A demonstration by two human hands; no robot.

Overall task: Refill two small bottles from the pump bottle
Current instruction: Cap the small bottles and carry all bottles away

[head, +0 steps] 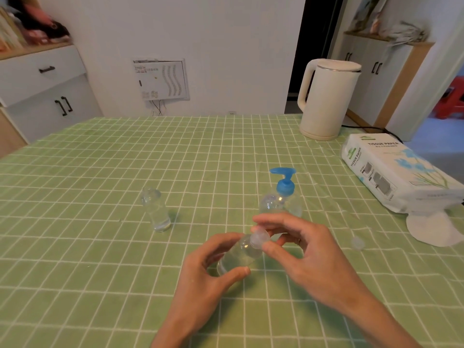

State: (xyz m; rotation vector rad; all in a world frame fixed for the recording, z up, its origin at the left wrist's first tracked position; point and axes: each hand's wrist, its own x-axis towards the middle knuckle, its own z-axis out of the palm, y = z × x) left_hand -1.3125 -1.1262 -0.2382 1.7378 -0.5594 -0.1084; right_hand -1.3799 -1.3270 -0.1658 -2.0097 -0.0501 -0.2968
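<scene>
A clear pump bottle (282, 197) with a blue pump head stands mid-table, just behind my hands. In my left hand (208, 272) a small clear bottle (238, 256) is held around its body, tilted toward the right. The fingertips of my right hand (308, 252) pinch the clear cap (259, 239) at that bottle's neck. A second small clear bottle (155, 212) stands upright to the left, capped, with a little liquid at its bottom. Another loose clear cap (358, 243) lies on the cloth to the right.
A green checked cloth (100, 247) covers the table. A cream electric kettle (326, 99) stands at the back right. A tissue paper pack (396, 172) lies along the right edge with a white tissue (431, 229) pulled out in front of it.
</scene>
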